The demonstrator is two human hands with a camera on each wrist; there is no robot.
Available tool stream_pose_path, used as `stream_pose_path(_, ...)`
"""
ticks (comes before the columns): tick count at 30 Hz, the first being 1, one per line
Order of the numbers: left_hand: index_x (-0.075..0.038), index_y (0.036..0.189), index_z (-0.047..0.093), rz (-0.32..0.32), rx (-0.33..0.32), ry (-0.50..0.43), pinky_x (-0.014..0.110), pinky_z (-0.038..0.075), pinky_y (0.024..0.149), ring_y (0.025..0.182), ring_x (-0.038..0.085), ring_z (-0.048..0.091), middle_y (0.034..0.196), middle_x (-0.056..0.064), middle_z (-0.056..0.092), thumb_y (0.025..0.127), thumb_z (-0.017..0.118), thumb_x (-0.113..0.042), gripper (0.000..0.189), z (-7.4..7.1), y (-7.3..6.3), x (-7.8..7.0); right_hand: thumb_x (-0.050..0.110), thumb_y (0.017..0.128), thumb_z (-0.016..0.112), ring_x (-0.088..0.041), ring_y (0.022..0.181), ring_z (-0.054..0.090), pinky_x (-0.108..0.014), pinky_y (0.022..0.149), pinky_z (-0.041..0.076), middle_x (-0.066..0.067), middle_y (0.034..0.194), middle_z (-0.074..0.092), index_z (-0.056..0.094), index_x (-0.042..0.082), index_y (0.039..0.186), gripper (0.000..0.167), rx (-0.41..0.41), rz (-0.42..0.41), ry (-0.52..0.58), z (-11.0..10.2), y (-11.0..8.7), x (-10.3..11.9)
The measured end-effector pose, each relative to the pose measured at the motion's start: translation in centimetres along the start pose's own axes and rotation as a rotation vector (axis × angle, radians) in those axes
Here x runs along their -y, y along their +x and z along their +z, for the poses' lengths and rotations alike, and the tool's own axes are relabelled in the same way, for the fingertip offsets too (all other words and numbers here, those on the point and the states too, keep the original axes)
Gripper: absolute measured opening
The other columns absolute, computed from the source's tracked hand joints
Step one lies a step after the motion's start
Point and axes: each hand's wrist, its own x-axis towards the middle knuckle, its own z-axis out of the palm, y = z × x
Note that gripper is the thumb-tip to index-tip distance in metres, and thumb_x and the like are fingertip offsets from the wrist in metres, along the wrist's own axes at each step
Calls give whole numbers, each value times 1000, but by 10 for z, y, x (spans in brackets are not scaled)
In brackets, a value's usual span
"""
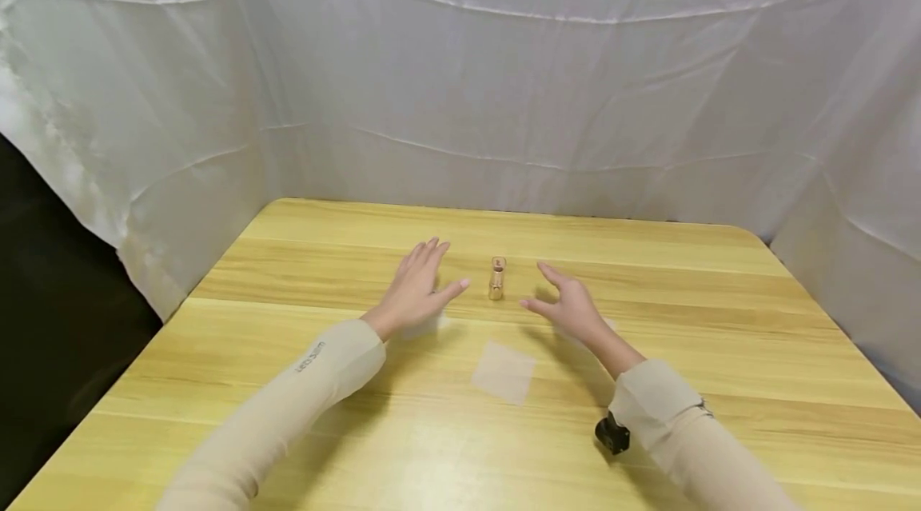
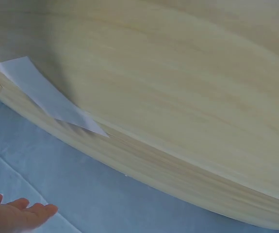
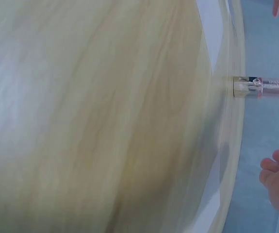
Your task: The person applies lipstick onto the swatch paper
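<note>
A small clear cosmetic tube with coppery-gold parts [image 1: 496, 279] stands upright on the wooden table [image 1: 288, 431]. Its printed lettering shows on the side of the tube [image 3: 270, 86] in the right wrist view. To its left hovers my left hand [image 1: 416, 293], fingers extended forward and thumb pointing toward the tube. My right hand [image 1: 572, 307] is on the other side, thumb and forefinger spread apart, palm facing inward. Both hands hold nothing, and a gap separates each from the tube in the head view. In the left wrist view, fingertips of my left hand [image 2: 20, 213] show at the lower left.
A pale square sheet [image 1: 505, 373] lies on the table nearer to me than the tube. Another white sheet [image 1: 426, 325] shows partly beneath my left hand. A small black device [image 1: 612, 434] is strapped at my right wrist. White cloth [image 1: 504, 95] hangs behind the table and along its sides.
</note>
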Motion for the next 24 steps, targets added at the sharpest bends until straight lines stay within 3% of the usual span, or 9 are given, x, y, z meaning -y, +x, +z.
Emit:
stream_pose_path(5, -4, 146, 23, 16, -23, -17, 49, 7, 117, 143, 35, 13, 154, 18, 16, 94, 42, -52, 73, 5, 7, -4, 28, 85, 67, -42, 134, 31, -50, 109, 30, -23, 146, 32, 30, 1, 143, 74, 6, 31, 72, 8, 6, 0)
stream_pose_path(14, -3, 142, 33, 0, -54, -92, 49, 18, 115, 140, 32, 24, 151, 17, 28, 97, 39, -46, 63, 11, 22, -13, 24, 85, 67, -38, 122, 50, -43, 100, 43, -23, 138, 44, 39, -5, 137, 66, -3, 55, 169, 22, 16, -1)
stream_pose_path(24, -4, 139, 40, -21, -65, -175, 43, 27, 113, 135, 29, 36, 144, 14, 40, 97, 43, -40, 55, 13, 36, -24, 17, 85, 67, -36, 118, 54, -42, 98, 46, -22, 132, 52, 47, -5, 131, 56, -8, 125, 242, 33, 26, 2)
